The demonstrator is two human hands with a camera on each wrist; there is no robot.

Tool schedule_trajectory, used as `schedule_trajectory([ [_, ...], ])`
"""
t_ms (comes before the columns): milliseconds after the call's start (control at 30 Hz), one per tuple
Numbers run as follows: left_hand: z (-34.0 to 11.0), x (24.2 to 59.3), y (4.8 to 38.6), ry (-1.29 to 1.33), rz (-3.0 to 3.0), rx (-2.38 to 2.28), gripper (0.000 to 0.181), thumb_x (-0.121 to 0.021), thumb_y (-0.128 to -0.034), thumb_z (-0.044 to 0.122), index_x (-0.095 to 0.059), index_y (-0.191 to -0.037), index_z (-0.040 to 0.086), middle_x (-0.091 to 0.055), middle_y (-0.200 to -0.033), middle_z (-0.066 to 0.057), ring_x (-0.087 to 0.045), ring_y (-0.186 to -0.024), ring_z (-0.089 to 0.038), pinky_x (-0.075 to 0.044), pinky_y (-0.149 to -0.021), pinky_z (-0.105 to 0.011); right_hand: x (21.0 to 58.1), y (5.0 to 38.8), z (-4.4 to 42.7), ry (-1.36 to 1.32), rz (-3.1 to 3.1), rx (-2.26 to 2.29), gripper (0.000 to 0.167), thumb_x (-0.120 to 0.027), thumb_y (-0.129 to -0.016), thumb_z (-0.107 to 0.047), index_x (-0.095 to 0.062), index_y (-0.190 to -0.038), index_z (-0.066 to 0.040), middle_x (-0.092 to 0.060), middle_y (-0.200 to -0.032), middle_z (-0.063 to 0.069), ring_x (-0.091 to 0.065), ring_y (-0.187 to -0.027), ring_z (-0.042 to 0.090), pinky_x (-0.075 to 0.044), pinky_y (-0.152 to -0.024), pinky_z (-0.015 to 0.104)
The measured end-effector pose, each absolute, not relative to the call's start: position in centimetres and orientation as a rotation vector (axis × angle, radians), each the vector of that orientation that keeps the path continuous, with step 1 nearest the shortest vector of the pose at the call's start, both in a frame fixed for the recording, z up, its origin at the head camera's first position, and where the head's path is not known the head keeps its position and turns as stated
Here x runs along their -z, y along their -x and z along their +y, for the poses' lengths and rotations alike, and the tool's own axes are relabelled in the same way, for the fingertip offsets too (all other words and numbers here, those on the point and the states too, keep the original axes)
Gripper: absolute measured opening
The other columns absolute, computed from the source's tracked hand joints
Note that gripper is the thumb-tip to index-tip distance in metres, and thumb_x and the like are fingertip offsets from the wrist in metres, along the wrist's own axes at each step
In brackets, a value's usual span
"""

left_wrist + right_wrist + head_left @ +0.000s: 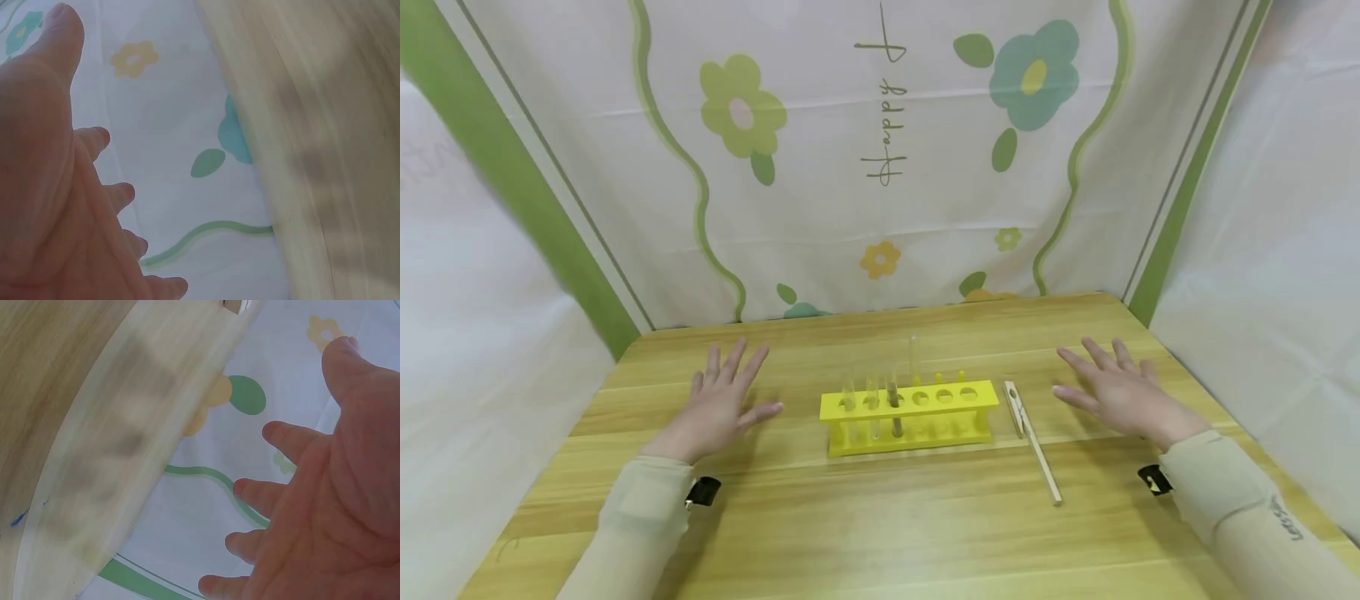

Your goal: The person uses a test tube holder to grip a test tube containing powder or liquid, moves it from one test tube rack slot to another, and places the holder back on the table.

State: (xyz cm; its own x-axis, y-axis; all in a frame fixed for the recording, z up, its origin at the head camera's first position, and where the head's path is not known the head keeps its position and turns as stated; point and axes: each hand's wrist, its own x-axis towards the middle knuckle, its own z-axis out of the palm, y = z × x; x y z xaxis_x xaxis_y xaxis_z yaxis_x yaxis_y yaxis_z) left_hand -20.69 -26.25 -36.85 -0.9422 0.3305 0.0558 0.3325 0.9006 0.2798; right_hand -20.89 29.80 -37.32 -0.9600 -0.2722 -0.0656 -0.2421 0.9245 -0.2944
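Observation:
A yellow test tube rack (907, 411) stands in the middle of the table, between the two hands. Glass test tubes fill its three left holes; the third tube (892, 395) has dark contents. Behind them, another clear tube (913, 354) sits over a peg at the rack's back. Right of the rack lies a wooden test tube clamp (1037, 454). The left hand (718, 412), fingers spread, is left of the rack and holds nothing. Nearest the clamp is the right hand (1123, 396), also spread and holding nothing. Both wrist views show bare palms with fingers extended.
The wooden table (880, 533) ends at a white cloth (820, 200) printed with flowers and a green wavy line. More white cloth hangs along the left (482, 375) and right (1262, 275) sides. A small blue mark (19, 518) is on the tabletop.

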Motion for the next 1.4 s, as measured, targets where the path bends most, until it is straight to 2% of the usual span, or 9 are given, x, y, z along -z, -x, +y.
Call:
schedule_trajectory([
  [267, -25.5, 36.8, 20.8, 0.571, -3.063, 0.77, 0.092, -0.054, -0.0968, 0.056, 0.003, -0.16, 0.021, 0.003, -0.163, -0.021, 0.012, -0.143, -0.05, -0.007, -0.103, -0.076, 37.3, 20.8, 29.2, 0.427, 3.017, 0.423, 0.077, -0.043, -0.1, -0.06, -0.028, -0.156, -0.009, -0.007, -0.158, 0.032, 0.008, -0.137, 0.063, 0.001, -0.097, 0.081],
  [367, -25.1, 36.5, 20.9, 0.592, -3.027, 0.933, 0.098, -0.064, -0.0933, 0.051, 0.003, -0.16, 0.024, -0.002, -0.163, -0.018, 0.002, -0.146, -0.046, -0.011, -0.107, -0.071, 37.2, 20.9, 28.8, 0.478, 3.073, 0.387, 0.074, -0.044, -0.1, -0.059, -0.036, -0.152, -0.006, -0.02, -0.155, 0.032, -0.01, -0.137, 0.062, -0.011, -0.1, 0.078],
  [533, -23.9, 36.6, 21.1, 0.618, -2.956, 1.109, 0.102, -0.079, -0.085, 0.038, -0.011, -0.16, 0.023, -0.025, -0.159, -0.017, -0.029, -0.14, -0.045, -0.03, -0.107, -0.061, 37.1, 21.0, 28.0, 0.504, 3.102, 0.392, 0.072, -0.047, -0.099, -0.058, -0.048, -0.144, -0.002, -0.047, -0.14, 0.032, -0.044, -0.124, 0.054, -0.036, -0.096, 0.069],
  [767, -22.5, 37.5, 21.1, 0.642, -2.935, 1.441, 0.091, -0.083, -0.0821, 0.032, -0.03, -0.155, 0.021, -0.044, -0.148, -0.015, -0.046, -0.131, -0.039, -0.043, -0.102, -0.05, 37.0, 21.2, 26.0, 0.486, 3.015, 0.464, 0.065, -0.054, -0.099, -0.053, -0.056, -0.137, -0.001, -0.066, -0.116, 0.02, -0.064, -0.1, 0.038, -0.048, -0.085, 0.057],
  [967, -21.3, 38.5, 21.1, 0.662, -2.935, 1.592, 0.067, -0.08, -0.0861, 0.023, -0.049, -0.145, 0.012, -0.059, -0.132, -0.009, -0.058, -0.118, -0.031, -0.05, -0.094, -0.041, 37.4, 21.4, 24.6, 0.471, 3.027, 0.446, 0.053, -0.06, -0.098, -0.044, -0.063, -0.127, 0.0, -0.07, -0.098, 0.009, -0.065, -0.083, 0.022, -0.052, -0.074, 0.047],
  [1133, -20.5, 39.5, 21.0, 0.631, -2.929, 1.637, 0.052, -0.08, -0.0862, 0.024, -0.061, -0.133, 0.01, -0.066, -0.119, -0.005, -0.062, -0.111, -0.025, -0.052, -0.09, -0.039, 37.9, 21.2, 23.9, 0.491, 3.068, 0.434, 0.046, -0.061, -0.098, -0.041, -0.068, -0.118, -0.001, -0.07, -0.109, 0.017, -0.067, -0.092, 0.034, -0.051, -0.081, 0.054],
  [1233, -20.0, 40.1, 21.0, 0.666, -2.925, 1.617, 0.037, -0.079, -0.0872, 0.026, -0.066, -0.118, 0.011, -0.067, -0.111, -0.003, -0.063, -0.106, -0.022, -0.053, -0.087, -0.037, 38.2, 21.1, 23.6, 0.475, 3.074, 0.429, 0.043, -0.062, -0.098, -0.04, -0.07, -0.115, -0.001, -0.07, -0.112, 0.019, -0.066, -0.099, 0.04, -0.05, -0.084, 0.056],
  [1333, -19.4, 40.6, 21.0, 0.706, -2.898, 1.624, 0.022, -0.076, -0.0898, 0.022, -0.066, -0.106, 0.012, -0.068, -0.103, -0.003, -0.065, -0.099, -0.02, -0.054, -0.081, -0.034, 38.4, 21.0, 23.3, 0.439, 3.062, 0.42, 0.043, -0.063, -0.097, -0.04, -0.07, -0.115, -0.002, -0.069, -0.112, 0.019, -0.064, -0.101, 0.041, -0.049, -0.085, 0.057],
  [1400, -19.2, 40.9, 21.0, 0.703, -2.868, 1.633, 0.02, -0.075, -0.0906, 0.02, -0.066, -0.107, 0.013, -0.068, -0.101, -0.002, -0.065, -0.095, -0.02, -0.055, -0.078, -0.032, 38.5, 20.9, 23.1, 0.42, 3.05, 0.411, 0.043, -0.064, -0.097, -0.04, -0.069, -0.116, -0.001, -0.07, -0.111, 0.02, -0.065, -0.098, 0.039, -0.05, -0.083, 0.057],
])
